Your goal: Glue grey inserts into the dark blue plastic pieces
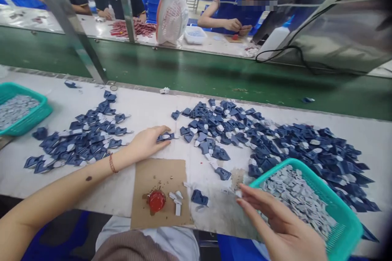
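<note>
My left hand (150, 141) reaches over the white worktop, its thumb and fingers closed on a dark blue piece (165, 137) with a pale part on it. Several similar blue pieces (76, 146) lie beneath and beyond my left forearm. My right hand (275, 220) pinches a small whitish part (238, 193) between thumb and fingertips, beside a green basket (352, 224) of small grey parts (300, 195). A brown cardboard sheet (142, 179) bears a red round lump (157, 201) and some pale strips (177, 201). Next to it lies a single blue piece (199, 197).
Large heaps of blue pieces (315, 150) cover the worktop's right half. Another green basket (43, 110) stands at the far left. Behind a green conveyor belt (183, 69), people sit at another bench. A metal post (70, 28) rises at the left.
</note>
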Tool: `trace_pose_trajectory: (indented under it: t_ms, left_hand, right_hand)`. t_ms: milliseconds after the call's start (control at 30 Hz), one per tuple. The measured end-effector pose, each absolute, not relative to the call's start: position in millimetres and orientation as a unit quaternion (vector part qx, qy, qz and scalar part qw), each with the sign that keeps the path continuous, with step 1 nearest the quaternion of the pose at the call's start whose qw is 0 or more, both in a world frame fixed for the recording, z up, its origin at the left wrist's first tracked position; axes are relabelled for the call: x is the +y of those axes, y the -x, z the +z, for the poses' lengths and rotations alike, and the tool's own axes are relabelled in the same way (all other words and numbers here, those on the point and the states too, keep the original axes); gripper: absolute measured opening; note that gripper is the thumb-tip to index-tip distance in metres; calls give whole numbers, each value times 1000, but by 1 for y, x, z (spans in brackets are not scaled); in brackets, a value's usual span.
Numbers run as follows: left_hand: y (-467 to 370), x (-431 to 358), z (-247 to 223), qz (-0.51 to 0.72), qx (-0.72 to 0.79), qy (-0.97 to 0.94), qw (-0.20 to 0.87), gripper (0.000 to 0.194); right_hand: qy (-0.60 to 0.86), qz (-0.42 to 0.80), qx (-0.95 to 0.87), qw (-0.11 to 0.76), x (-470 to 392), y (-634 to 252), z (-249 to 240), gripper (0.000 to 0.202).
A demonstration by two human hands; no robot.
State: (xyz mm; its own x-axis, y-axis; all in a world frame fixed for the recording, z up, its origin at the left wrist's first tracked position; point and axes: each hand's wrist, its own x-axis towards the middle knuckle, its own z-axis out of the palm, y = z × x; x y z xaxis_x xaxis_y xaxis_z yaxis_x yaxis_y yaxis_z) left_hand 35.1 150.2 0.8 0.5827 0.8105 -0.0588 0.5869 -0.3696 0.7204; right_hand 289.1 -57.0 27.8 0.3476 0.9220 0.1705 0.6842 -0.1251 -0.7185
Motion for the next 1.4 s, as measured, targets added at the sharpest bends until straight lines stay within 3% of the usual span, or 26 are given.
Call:
trace_pose_trajectory:
  t_ms: [100,333,467,533,867,1400]
  left_hand:
    - [-22,140,5,194,463,-773,388,42]
    - [21,87,9,248,514,-608,551,47]
    - [39,51,2,320,460,-372,740,30]
    - [44,38,1,347,435,-286,780,23]
    - [50,25,4,353,454,-226,787,35]
    - [36,12,-2,379,466,-291,745,29]
  right_hand:
    - [652,213,-630,364,-41,-248,27,9]
    - [546,309,-717,304,-22,-183,17,17]
    - [536,282,-752,261,-19,-168,15,19]
    - [538,271,-758,250,-18,-165,16,21]
    - [542,278,-753,250,-16,-160,19,22]
    - [547,286,-745,252,-21,-159,18,23]
